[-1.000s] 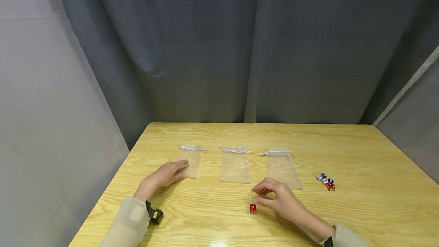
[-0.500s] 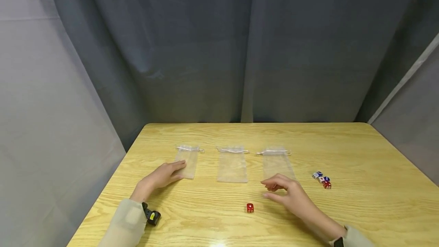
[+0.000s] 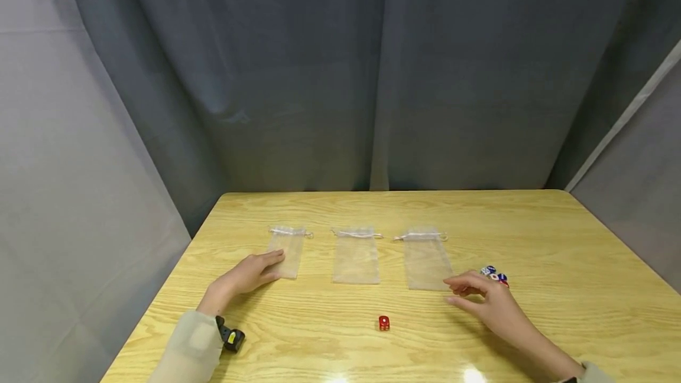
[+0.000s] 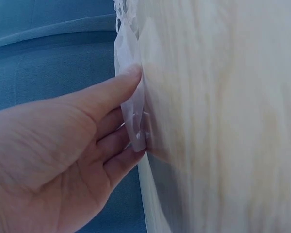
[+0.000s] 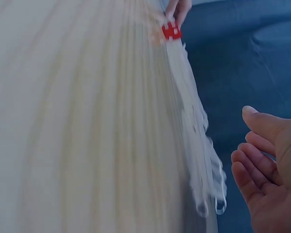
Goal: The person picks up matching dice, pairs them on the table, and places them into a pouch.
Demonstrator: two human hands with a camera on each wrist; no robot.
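Three sheer white drawstring bags lie in a row on the table. My left hand [image 3: 247, 275] rests its fingertips on the left bag [image 3: 291, 257]; in the left wrist view the thumb and fingers touch the thin mesh. Over the table near the lower right corner of the right bag [image 3: 425, 262] hovers my right hand [image 3: 489, 301], holding nothing, fingers loosely bent and apart from the thumb. Just beyond it sits a cluster of blue, white and red dice [image 3: 490, 272], partly hidden by the hand. One red die [image 3: 384, 323] lies alone nearer to me.
The middle bag [image 3: 356, 262] lies flat between the other two. A wood-grain table [image 3: 319, 341] carries everything, with a dark grey curtain [image 3: 292, 75] behind its far edge and lighter cloth [image 3: 106, 164] at the left. A small black device [image 3: 232, 338] is strapped to the left wrist.
My right hand has moved right, away from the lone red die and toward the dice cluster. The left hand stays on the left bag. The head view has shifted slightly.
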